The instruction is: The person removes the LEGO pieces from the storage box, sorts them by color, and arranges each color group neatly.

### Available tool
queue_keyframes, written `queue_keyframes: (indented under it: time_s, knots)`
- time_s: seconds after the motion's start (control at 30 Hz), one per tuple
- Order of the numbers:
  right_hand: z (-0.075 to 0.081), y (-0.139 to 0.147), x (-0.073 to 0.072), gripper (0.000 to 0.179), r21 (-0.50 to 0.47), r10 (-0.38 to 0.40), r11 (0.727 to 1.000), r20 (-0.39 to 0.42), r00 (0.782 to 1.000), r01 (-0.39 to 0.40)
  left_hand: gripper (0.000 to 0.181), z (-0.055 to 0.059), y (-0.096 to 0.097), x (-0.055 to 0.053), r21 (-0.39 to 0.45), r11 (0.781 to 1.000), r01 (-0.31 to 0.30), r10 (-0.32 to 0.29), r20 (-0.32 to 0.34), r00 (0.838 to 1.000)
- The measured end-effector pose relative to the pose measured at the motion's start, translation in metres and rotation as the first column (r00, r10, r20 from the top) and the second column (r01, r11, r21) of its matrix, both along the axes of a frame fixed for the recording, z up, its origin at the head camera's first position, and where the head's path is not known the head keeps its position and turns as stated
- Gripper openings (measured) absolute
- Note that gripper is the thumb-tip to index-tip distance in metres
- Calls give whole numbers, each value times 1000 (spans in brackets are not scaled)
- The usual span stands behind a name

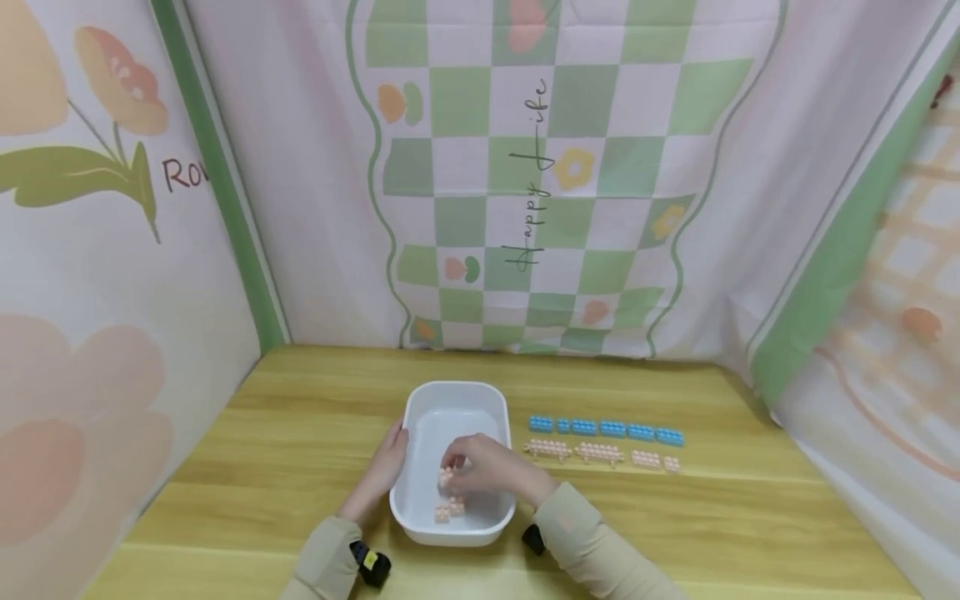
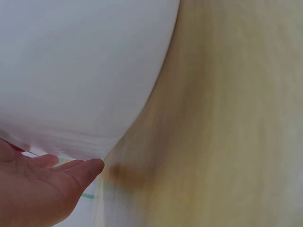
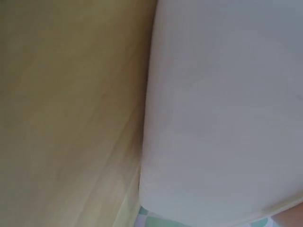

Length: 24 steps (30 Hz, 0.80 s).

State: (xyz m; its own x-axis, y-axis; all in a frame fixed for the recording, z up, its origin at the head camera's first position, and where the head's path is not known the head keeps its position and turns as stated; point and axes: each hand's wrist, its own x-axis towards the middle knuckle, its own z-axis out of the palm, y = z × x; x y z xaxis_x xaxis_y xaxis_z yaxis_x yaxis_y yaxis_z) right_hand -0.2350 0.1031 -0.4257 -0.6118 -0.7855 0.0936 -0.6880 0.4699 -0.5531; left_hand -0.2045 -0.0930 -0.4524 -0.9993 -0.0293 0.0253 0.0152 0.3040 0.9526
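Note:
A white plastic tub (image 1: 420, 521) stands on the table in the head view. My left hand (image 1: 387, 460) holds its left rim; in the left wrist view, fingers (image 2: 87, 171) touch the tub's outer wall (image 2: 80, 71). Over the tub's inside, my right hand (image 1: 487, 468) pinches a pale pink building brick (image 1: 447, 477), partly hidden by the fingers. A few more pink bricks (image 1: 450, 510) lie on the tub floor at the near end. The right wrist view is mostly filled by the tub's outer wall (image 3: 213, 104), with the fingers out of sight there.
Right of the tub, a row of several blue bricks (image 1: 612, 428) lies on the wooden table (image 1: 315, 392). Just in front of it runs a row of pink bricks (image 1: 598, 452). Printed curtains (image 1: 330, 208) hang behind and at both sides.

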Motion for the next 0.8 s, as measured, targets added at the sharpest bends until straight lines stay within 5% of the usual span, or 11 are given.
queue_keyframes:
  time_s: [0.23,0.8]
  knots:
    - [4,7,0,16,-133,21,990,-125,992,-38,49,2,1,3,14,1000,-15,15,4,1000]
    - [28,66,-10,19,-253,-195,955,-140,971,155,50,0,-2,1,-14,1000,-24,24,22,999]
